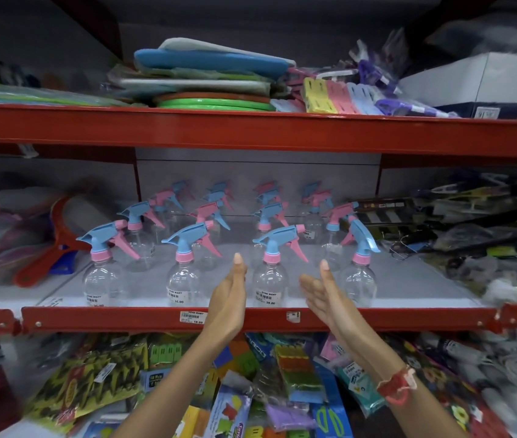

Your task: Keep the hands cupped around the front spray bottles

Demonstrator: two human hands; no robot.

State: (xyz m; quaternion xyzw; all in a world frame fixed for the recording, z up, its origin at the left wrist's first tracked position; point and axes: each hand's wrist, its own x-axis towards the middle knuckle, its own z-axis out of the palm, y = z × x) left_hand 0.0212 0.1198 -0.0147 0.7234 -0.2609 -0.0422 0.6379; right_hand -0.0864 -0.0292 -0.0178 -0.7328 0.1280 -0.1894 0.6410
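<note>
Both my hands reach toward the middle shelf (409,314), palms facing each other with straight fingers. My left hand (228,298) and my right hand (326,295) flank a clear spray bottle (270,281) with a blue trigger head and pink collar in the front row; neither hand touches it. Several more clear spray bottles with blue or pink heads stand in rows on the same shelf, such as one at the front left (102,279), one left of my left hand (184,282) and one at the front right (360,279). A red band circles my right wrist.
Red shelf rails (251,131) run across above and below the bottles. Stacked flat goods (213,77) and clothes pegs (330,94) lie on the upper shelf. A red-handled racket-like item (48,248) sits left, dark packed goods (472,229) right. Packaged items (251,390) crowd the lower shelf.
</note>
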